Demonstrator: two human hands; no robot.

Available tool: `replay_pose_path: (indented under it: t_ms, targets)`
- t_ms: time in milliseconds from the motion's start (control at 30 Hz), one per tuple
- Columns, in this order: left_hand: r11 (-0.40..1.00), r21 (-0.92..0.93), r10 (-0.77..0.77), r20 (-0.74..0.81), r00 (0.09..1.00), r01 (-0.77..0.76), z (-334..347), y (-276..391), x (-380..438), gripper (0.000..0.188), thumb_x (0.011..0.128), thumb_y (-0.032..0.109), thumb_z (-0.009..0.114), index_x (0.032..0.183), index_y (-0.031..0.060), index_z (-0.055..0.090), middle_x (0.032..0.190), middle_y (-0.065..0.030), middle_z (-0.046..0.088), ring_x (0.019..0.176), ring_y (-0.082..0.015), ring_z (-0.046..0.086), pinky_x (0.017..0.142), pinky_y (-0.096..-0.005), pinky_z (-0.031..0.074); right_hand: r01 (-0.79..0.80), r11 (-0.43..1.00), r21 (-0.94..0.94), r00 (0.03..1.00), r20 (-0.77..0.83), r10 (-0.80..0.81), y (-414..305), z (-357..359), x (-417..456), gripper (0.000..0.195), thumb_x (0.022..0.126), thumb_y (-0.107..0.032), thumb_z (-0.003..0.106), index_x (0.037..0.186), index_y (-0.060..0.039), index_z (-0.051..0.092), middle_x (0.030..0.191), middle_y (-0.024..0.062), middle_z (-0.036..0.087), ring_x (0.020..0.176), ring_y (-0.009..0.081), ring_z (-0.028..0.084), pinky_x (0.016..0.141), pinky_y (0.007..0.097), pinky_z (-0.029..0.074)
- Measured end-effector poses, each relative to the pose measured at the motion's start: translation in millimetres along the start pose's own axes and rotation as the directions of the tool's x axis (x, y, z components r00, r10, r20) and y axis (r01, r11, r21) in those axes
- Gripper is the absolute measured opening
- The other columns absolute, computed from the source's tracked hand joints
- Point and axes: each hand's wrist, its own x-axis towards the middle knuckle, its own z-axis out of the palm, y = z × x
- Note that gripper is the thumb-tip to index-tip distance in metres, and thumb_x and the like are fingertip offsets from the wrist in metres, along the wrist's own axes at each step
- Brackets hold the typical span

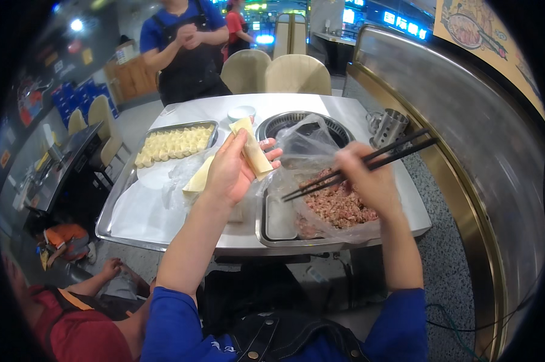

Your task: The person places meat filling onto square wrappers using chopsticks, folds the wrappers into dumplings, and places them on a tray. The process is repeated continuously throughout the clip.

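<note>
My left hand [236, 169] holds a folded sheet of yellowish dough wrapper [253, 151] across its palm, thumb pressed on it. A pair of black chopsticks [358, 165] is gripped in my right hand [367, 181], which looks blurred. Their tips point left, above the edge of a clear plastic bag. Minced meat filling [338, 206] lies in that plastic bag [308, 131], set in a metal tray [272, 242]. Beneath my left wrist, more wrappers [197, 176] rest partly hidden beside crumpled plastic. Rows of folded dumplings [175, 145] fill the far end of the left tray [118, 208].
A round grill [340, 129] is set into the white table [326, 103], near a small white bowl [240, 113]. At the right stands a perforated metal holder [392, 126] by a partition [426, 90]. One person [186, 50] stands across; another [82, 326] is at lower left.
</note>
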Motion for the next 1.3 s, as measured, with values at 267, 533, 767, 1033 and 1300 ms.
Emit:
replay_pose_path:
  t_ms: [267,533,767,1033,1300]
  targets:
    - [0.993,-0.103,-0.047,0.083,0.995,0.056,29,-14,-5,0.04,0.098,0.026,0.032,0.136,0.0115,0.028,0.112,-0.025,0.049,0.101,-0.04,0.055,0.084,-0.0478,0.048,0.007,0.832,0.555,0.987,-0.136,0.082,39,-35,19,0.024,0.09,-0.023,0.049,0.076,-0.0036,0.052,0.064,0.0083,0.057,0.046,0.0175,0.059,0.034,0.0235,0.042]
    - [0.985,-0.17,-0.011,0.162,0.987,0.039,42,-12,-10,0.041,0.098,0.026,0.029,0.135,0.0094,0.026,0.114,-0.0294,0.046,0.104,-0.0438,0.053,0.089,-0.0487,0.045,0.009,0.818,0.575,0.984,-0.15,0.094,58,-50,31,0.026,0.091,-0.024,0.049,0.073,-0.0048,0.05,0.062,0.0075,0.056,0.048,0.0165,0.058,0.035,0.0226,0.042]
    - [0.979,-0.196,-0.02,0.165,0.986,0.053,46,-13,-6,0.038,0.099,0.029,0.027,0.133,0.0126,0.027,0.117,-0.0293,0.045,0.109,-0.0448,0.049,0.092,-0.05,0.043,0.042,0.841,0.54,0.985,-0.161,0.054,43,-52,33,0.021,0.09,-0.02,0.049,0.076,-0.0041,0.05,0.066,0.0091,0.057,0.048,0.0183,0.059,0.035,0.0239,0.044]
    - [0.982,-0.169,0.13,0.291,0.948,-0.083,78,-5,19,0.037,0.099,0.031,0.026,0.133,0.0161,0.029,0.123,-0.0276,0.043,0.113,-0.0412,0.047,0.094,-0.0486,0.041,0.222,0.965,0.138,0.931,-0.325,-0.168,2,-51,52,0.034,0.093,-0.029,0.043,0.078,-0.0027,0.058,0.073,0.0077,0.062,0.061,0.016,0.061,0.052,0.0263,0.046]
    - [0.934,-0.193,0.351,0.327,0.877,-0.302,124,-8,28,0.044,0.099,0.033,0.026,0.138,0.0125,0.024,0.12,-0.0178,0.052,0.111,-0.0223,0.05,0.093,-0.036,0.038,0.417,0.883,0.217,0.898,-0.244,-0.365,-16,15,58,0.015,0.084,-0.013,0.061,0.089,0.0013,0.06,0.077,0.0032,0.062,0.068,0.0067,0.054,0.059,0.0226,0.044]
